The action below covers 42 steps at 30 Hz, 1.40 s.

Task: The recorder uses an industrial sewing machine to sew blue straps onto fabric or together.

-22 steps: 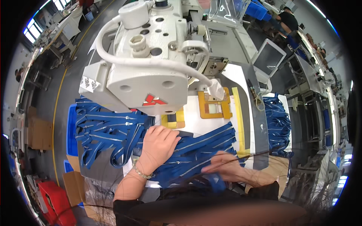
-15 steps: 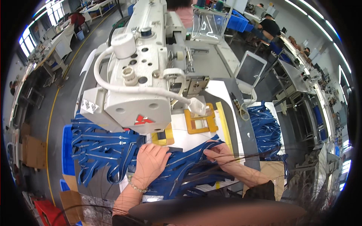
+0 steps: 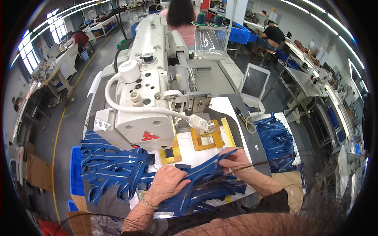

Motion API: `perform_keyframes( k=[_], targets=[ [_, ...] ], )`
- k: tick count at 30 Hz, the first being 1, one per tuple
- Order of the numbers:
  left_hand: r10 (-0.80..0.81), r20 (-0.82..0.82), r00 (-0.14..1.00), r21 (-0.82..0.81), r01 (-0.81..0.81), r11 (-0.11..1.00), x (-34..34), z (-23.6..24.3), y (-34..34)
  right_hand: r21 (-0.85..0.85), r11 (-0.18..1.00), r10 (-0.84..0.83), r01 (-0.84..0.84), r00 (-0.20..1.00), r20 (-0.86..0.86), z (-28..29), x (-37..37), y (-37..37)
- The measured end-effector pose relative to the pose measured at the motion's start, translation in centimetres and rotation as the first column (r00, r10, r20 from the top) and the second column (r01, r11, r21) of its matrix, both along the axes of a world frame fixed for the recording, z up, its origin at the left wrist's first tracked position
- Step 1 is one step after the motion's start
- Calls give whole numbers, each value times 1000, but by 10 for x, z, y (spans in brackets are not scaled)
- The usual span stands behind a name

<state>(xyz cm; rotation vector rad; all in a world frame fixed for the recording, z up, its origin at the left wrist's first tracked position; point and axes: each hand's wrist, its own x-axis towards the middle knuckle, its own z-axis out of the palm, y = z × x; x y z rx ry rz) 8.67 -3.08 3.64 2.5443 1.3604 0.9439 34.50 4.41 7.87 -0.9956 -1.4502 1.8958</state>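
Observation:
My left hand [image 3: 165, 185], with a bracelet at the wrist, lies on a bundle of blue zipper strips [image 3: 201, 194], its fingers curled over them. To its right, my right hand [image 3: 232, 161] pinches a blue strip at the bundle's upper end and holds it slightly raised. Above both hands stands the white sewing machine head [image 3: 138, 122], with two yellow clamp frames [image 3: 197, 145] on the white plate below it. Another pile of blue zippers [image 3: 104, 165] lies left of my left hand.
More zippers [image 3: 271, 137] lie on the right. A small screen [image 3: 255, 80] and tools [image 3: 244, 118] sit beside the machine. A blue bin [image 3: 76, 173] and cardboard [image 3: 39, 173] stand left. A person in pink [image 3: 181, 35] is behind the machine; other people work farther off.
The view has tilted up, showing more of the room. My right hand has moved up along the bundle and now pinches a strip. My left hand stays on the zippers.

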Motion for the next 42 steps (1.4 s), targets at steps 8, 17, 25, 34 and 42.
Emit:
perform_keyframes(
  k=[8,17,25,34,42],
  targets=[
    [-11,-52,999,44,13,999,-1,6,-2,449,633,-326,631,743,-585,39,39,21],
    [155,271,950,-144,-119,982,2,3,-15,846,-429,-220,-316,945,242,10,-28,25],
    [119,139,983,88,-132,987,-17,-27,-13,892,-205,19,-403,909,415,-39,-75,20],
    [260,311,914,170,-323,931,-1,-7,-20,793,418,399,-444,874,279,-33,-68,36],
    [296,541,787,-2,-350,937,-6,-18,-18,331,451,723,-829,556,410,-5,-43,78]
  ],
)
